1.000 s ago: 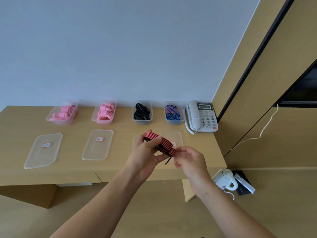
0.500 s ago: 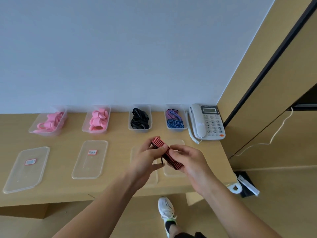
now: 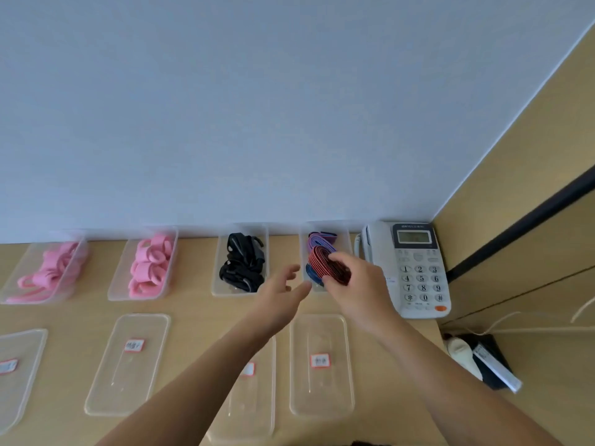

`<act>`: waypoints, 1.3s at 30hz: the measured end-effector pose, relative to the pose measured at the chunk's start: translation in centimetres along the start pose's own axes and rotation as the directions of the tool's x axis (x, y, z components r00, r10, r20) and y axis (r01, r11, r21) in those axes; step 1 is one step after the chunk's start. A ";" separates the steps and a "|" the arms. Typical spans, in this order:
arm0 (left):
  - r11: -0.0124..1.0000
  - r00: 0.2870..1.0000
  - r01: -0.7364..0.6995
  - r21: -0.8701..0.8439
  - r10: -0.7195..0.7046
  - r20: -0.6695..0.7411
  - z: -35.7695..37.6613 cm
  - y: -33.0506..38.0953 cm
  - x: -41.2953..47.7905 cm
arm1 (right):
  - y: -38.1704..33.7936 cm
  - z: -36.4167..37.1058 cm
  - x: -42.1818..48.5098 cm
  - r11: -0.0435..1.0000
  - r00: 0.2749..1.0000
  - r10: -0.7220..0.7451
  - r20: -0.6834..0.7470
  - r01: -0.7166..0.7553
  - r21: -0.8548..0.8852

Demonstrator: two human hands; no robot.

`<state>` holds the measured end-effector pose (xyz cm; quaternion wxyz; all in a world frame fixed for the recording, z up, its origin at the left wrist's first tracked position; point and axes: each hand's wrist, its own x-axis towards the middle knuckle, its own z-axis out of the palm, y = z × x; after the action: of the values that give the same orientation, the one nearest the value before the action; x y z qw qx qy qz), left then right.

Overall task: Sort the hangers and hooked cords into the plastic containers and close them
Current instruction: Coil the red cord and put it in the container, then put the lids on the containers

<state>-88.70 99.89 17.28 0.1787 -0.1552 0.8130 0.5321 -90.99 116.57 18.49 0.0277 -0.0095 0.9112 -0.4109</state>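
4 clear plastic containers [image 3: 135, 296] line the back of a pale wooden desk [image 3: 193, 305] against a bluish-white wall [image 3: 225, 123]. A telephone [image 3: 418, 272] sits at the right end, with 4 lids [image 3: 127, 365] in front. The right hand [image 3: 360, 284] grips a coiled red-and-black striped cord [image 3: 325, 263] just above the rightmost container [image 3: 345, 241]. The left hand [image 3: 280, 294] hovers beside it, fingers spread, holding nothing. Its forearm hides part of the 3rd lid [image 3: 256, 408]. The lid labels are too blurred to read.

Place: an office-like or guest-room desk corner; which of the two cannot be told
Desk: pale wood desk [image 3: 193, 284] set against a plain white wall [image 3: 225, 107]
Phone: corded desk telephone [image 3: 415, 272] with keypad and display, at the desk's right end
Side: matching wood panelling [image 3: 531, 194] with a dark strip; a white cable [image 3: 502, 318] trails along it
Storage: clear containers [image 3: 216, 284] in a row by the wall; labelled lids [image 3: 128, 375] lie flat in front
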 end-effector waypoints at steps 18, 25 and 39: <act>0.591 0.877 -0.440 0.676 0.444 0.182 3.0 -2.5 8.5 | 5.3 5.4 5.1 0.718 0.938 -0.242 0.248 0.345 -0.605; 0.444 0.865 -0.455 0.772 0.425 0.266 2.6 -2.6 8.5 | 4.9 4.8 5.3 0.711 0.915 -0.108 0.389 0.345 -0.613; 0.717 0.792 -0.481 0.504 0.602 -0.100 1.0 -4.8 0.8 | 3.9 5.7 -8.5 0.902 0.997 -0.076 -0.007 0.066 -0.426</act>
<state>-87.13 98.91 12.65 -0.0623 0.0702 0.9388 0.3313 -82.16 115.22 12.17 -0.0007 -0.0436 0.9781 -0.2033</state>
